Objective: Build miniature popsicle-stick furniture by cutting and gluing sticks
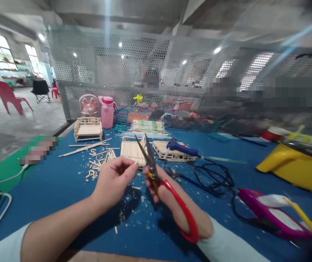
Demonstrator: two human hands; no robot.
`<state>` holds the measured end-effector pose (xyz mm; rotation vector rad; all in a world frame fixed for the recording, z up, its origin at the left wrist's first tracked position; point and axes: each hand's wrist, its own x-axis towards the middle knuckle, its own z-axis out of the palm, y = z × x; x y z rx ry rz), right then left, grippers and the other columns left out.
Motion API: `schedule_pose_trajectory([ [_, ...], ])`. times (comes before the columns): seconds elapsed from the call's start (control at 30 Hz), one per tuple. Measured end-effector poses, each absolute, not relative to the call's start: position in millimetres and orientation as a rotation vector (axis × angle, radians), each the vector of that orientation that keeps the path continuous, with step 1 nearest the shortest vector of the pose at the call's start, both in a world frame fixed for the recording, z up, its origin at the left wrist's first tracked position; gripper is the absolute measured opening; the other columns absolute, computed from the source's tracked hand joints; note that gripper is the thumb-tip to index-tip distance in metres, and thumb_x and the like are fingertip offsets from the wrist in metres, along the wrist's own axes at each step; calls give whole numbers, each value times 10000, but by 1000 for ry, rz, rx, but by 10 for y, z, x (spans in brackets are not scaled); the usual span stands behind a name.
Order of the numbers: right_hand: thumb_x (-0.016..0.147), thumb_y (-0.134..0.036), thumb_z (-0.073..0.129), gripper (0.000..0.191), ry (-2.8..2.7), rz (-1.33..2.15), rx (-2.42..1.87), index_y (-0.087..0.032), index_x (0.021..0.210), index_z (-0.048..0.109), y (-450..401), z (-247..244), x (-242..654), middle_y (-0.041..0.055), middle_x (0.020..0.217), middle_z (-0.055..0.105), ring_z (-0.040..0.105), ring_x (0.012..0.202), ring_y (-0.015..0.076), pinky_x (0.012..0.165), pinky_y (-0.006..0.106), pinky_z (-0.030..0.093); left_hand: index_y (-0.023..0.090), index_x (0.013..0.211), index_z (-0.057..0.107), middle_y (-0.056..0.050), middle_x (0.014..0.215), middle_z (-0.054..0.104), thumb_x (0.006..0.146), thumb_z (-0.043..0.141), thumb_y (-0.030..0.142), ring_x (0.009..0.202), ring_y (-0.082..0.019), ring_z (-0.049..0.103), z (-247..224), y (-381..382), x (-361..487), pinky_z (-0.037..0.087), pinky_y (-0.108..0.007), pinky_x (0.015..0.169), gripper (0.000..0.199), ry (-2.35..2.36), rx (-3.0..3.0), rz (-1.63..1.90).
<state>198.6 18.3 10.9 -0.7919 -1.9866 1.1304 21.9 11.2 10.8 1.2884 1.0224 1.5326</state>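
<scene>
My left hand point(115, 178) is closed in a pinch, with the pale tip of a small wooden stick point(136, 163) just showing between thumb and forefinger. Red-handled scissors point(182, 214) are in my right hand point(169, 191), their dark blades pointing up and away, slightly parted. Behind both hands lies a small model panel of wooden sticks point(131, 151), partly hidden by the blades. Cut stick pieces point(98, 165) are scattered left of it. To the right, a blue glue gun point(183, 148) rests on another wooden stick frame point(163, 153).
A finished-looking wooden model bench point(88, 130) and a pink flask point(107, 114) stand at the back left. Black cable point(213, 176) coils at right, near a purple device point(276, 214) and a yellow container point(300, 165). A perforated metal screen point(128, 65) borders the blue table point(71, 178).
</scene>
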Motion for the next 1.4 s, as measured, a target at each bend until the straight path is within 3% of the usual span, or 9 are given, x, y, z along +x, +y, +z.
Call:
schedule_pose_trajectory([
  [0.2,835,-614,469,602,-2097,904,-685,-208,1279,453,246,55,1847,108,1128,563,537,1057,257,968,393,406,144,740,652,3,634,648,793,618,257,574,-73,559,149,116,166,459,-178,560,129,999,1424,1541],
  [0.33,803,-658,475,671,-2093,987,-660,-182,1277,461,230,39,1871,107,1058,571,541,1021,259,967,406,403,142,737,637,3,625,657,813,588,246,561,-70,572,135,126,145,465,-169,556,137,989,1498,1502],
  [0.57,823,-666,421,706,-2102,1026,-586,-195,1348,411,203,15,1871,75,948,578,535,748,187,821,362,466,152,740,668,-12,647,697,835,566,224,553,-85,597,135,110,117,463,-176,533,157,1204,1887,1560],
  [0.67,817,-667,433,711,-2113,990,-626,-194,1347,414,201,-12,1876,104,1050,583,552,809,203,798,352,475,158,726,675,-2,634,698,829,566,189,529,-80,586,173,84,101,455,-171,515,153,1296,2097,1631],
  [0.8,820,-661,438,697,-2113,946,-601,-192,1336,429,199,-7,1859,121,1153,567,548,1024,256,917,384,438,150,753,675,-6,638,693,836,566,175,554,-91,601,200,75,69,464,-179,545,139,1338,2349,1651],
  [0.9,833,-653,423,672,-2122,922,-603,-175,1304,458,200,9,1838,122,1157,572,543,1069,257,942,376,426,136,767,661,-15,649,687,851,555,172,584,-99,615,190,85,43,465,-182,563,140,1310,2503,1642],
  [1.03,832,-676,394,653,-2125,827,-654,-158,1205,532,204,-2,1830,117,1108,595,572,978,232,878,339,447,139,779,647,-22,669,681,874,522,175,607,-108,621,176,98,27,469,-192,570,161,1284,2621,1611],
  [1.2,840,-692,353,608,-2113,751,-772,-159,1005,596,175,-43,1859,10,698,546,474,586,132,576,267,407,133,779,642,-26,666,682,872,529,166,608,-106,622,190,86,40,474,-190,576,150,1258,2620,1638],
  [1.4,804,-572,560,406,-1712,1092,-824,-201,965,526,169,-50,1794,-42,623,486,400,470,88,455,245,332,142,840,658,-52,760,717,896,514,192,671,-117,646,130,61,71,505,-202,631,162,1198,2652,1505],
])
